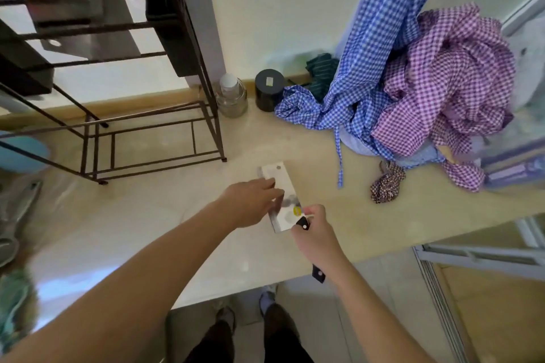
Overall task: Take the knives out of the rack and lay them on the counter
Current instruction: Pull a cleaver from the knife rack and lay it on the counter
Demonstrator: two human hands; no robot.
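Observation:
A broad cleaver (280, 186) with a shiny rectangular blade and a black riveted handle lies flat on the beige counter (147, 230), in front of me. My right hand (317, 233) is shut on its handle, whose end sticks out past the counter's front edge. My left hand (250, 203) rests with its fingers on the blade's flat side. The dark metal rack (124, 138) stands at the back left. Two cleaver blades (73, 3) still hang in its upper part, and a black holder (174, 23) sits on its right side.
A clear jar (231, 97) and a black canister (269, 90) stand by the wall next to the rack. Blue and purple checked cloths (413, 91) are piled at the right. Utensils (17, 215) lie at the left edge. The counter ends just below my hands.

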